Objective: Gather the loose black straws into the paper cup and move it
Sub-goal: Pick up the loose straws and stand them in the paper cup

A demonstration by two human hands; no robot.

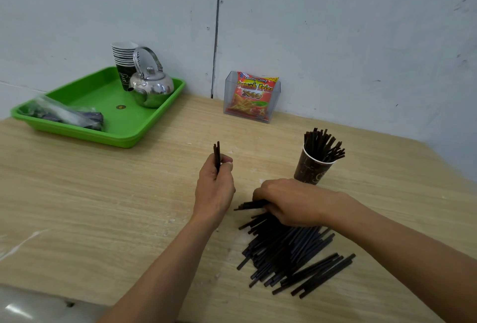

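A pile of loose black straws [289, 253] lies on the wooden table in front of me, right of centre. A brown paper cup [311, 169] stands upright behind the pile, with several black straws sticking out of its top. My left hand [214, 188] grips a few straws upright, left of the cup and apart from it. My right hand [291, 202] lies on the far end of the pile, its fingers curled round several straws whose tips poke out to the left.
A green tray [113, 126] at the back left holds a steel kettle [151, 87], a stack of paper cups [124, 61] and a plastic bag [64, 114]. A clear holder with a snack packet [251, 96] stands against the wall. The table edge runs along the right.
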